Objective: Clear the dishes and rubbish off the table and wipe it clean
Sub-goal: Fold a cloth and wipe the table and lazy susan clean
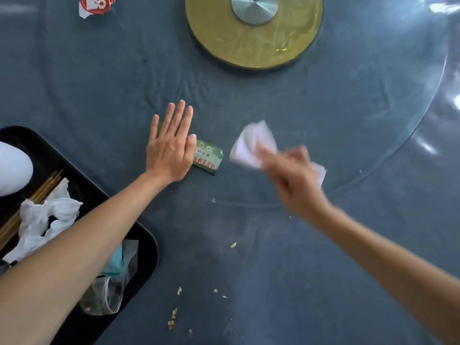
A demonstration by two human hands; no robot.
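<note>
Open grey tabletop (286, 257) lies toward the near edge, broken only by scattered crumbs (174, 317). A black tray (146, 245) of rubbish blocks the left, the gold turntable base (249, 46) stands at the far centre, and a green packet (207, 159) lies mid-table.

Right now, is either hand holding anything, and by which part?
The right hand grips a crumpled white paper tissue by its near end; motion-blurred. The left hand holds nothing, lying flat and open beside a small green printed packet.
</note>
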